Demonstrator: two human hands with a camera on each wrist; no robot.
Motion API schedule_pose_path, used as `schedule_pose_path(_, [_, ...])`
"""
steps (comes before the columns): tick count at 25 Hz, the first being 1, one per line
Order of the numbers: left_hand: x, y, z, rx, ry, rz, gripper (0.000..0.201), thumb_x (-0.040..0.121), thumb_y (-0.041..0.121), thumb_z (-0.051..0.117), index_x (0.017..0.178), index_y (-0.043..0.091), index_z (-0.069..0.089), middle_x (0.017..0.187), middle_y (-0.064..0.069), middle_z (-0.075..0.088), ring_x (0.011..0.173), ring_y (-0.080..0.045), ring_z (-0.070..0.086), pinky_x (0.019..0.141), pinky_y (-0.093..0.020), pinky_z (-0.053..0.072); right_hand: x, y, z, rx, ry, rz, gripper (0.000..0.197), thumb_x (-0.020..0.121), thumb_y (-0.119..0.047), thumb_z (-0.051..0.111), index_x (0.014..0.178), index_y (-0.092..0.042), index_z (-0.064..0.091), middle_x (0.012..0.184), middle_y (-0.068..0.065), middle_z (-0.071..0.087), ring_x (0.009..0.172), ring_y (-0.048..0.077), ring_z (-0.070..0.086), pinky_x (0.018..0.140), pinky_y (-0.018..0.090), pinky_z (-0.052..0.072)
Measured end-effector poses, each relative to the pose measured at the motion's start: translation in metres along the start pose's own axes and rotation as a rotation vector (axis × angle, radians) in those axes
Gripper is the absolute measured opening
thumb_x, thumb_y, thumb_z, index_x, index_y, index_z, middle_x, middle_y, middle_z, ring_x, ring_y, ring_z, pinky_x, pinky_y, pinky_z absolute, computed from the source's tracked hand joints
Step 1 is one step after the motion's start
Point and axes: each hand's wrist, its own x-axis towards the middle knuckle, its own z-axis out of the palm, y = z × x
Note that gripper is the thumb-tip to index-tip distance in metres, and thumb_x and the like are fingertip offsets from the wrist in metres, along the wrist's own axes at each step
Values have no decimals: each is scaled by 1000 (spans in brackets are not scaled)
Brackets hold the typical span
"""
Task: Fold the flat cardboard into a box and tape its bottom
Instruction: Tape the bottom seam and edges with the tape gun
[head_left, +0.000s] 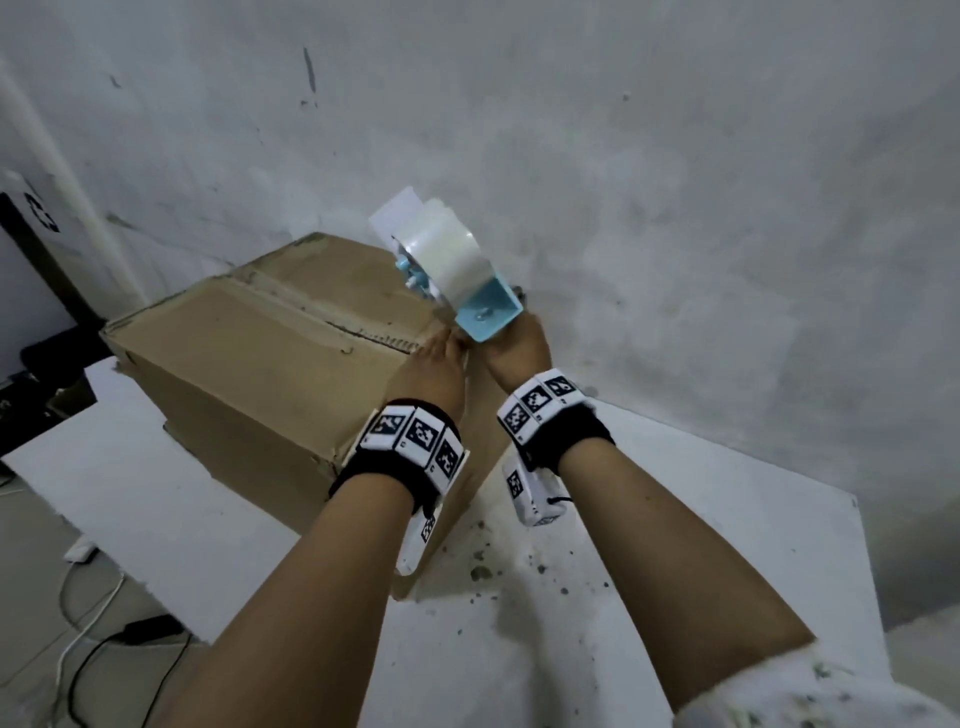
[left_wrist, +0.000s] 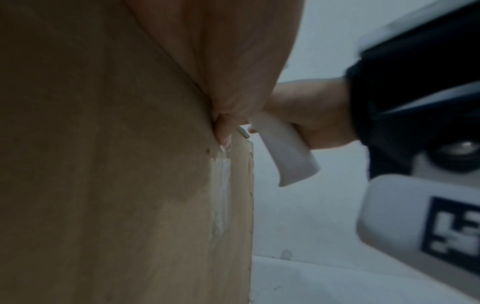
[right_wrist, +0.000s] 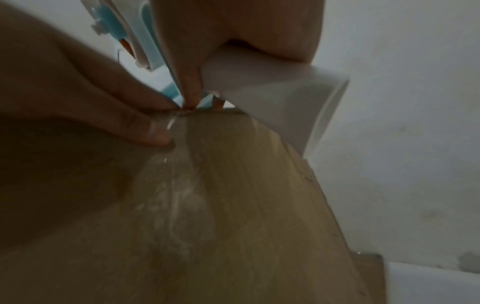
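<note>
Left hand (head_left: 434, 371) nearest, fingers pressed flat on the cardboard box's (head_left: 270, 358) near top corner, thumb on clear tape (left_wrist: 221, 197) running down its side. Box: brown, worn, flaps folded shut, seam ragged; sits on white table (head_left: 156, 499). Right hand (head_left: 519, 348) wraps the blue tape dispenser's (head_left: 457, 275) white handle at that corner.

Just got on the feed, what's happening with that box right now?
A person is taping a folded cardboard box that sits on a white table. The right hand has its grip on a blue tape dispenser at the box's near top corner. The left hand presses clear tape down against the box's side. Tape already runs along the top seam.
</note>
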Motion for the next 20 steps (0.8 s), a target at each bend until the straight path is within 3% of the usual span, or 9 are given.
schedule_pose_path(3, [4,2,2,66,-28,-90,66,93,18,36,149,5,4,158,-16,3,147,-32,2,120,-40,5,16,21,20,94,17,18,69,55,-50,73,109,-8,60,111,15,66,103,29,63,93,45,49])
schedule_pose_path(5, [7,5,-1,-37,-60,-164,71,92,28,37,149,2,4,158,-17,6,147,-31,6,121,-39,6,20,31,27,158,39,27,81,52,-59,68,114,-8,57,117,12,63,108,27,61,96,47,46])
schedule_pose_path(8, [12,7,-9,-149,-136,-233,67,95,42,22,150,8,4,159,-12,2,148,-24,5,120,-40,3,30,48,33,155,19,33,81,52,-60,65,113,-7,57,116,10,64,107,25,62,96,49,46])
schedule_pose_path(11, [15,7,-15,-258,-252,-340,67,94,53,8,151,17,2,160,-5,-4,148,-18,-3,118,-46,-7,22,28,24,8,-49,19,73,59,-57,50,113,-10,59,117,10,64,110,26,59,106,39,35])
schedule_pose_path(14, [18,7,-14,-335,-233,-438,70,94,55,10,151,15,6,160,-5,-1,148,-17,-3,118,-51,-10,20,24,15,-117,-91,30,67,64,-47,40,121,-16,55,125,9,59,120,27,50,102,28,20])
schedule_pose_path(16, [19,9,-16,-315,-226,-463,73,93,57,12,151,13,4,160,-5,-2,148,-16,-4,118,-50,-11,21,23,13,-126,-91,24,65,66,-46,42,124,-17,53,127,9,57,121,28,49,103,30,20])
schedule_pose_path(20, [9,10,-21,-255,-274,-395,71,95,53,10,150,10,-1,160,-7,-5,148,-19,-4,119,-44,-6,24,26,11,-23,-101,31,60,74,-45,65,126,-19,51,133,5,55,126,25,46,111,35,15])
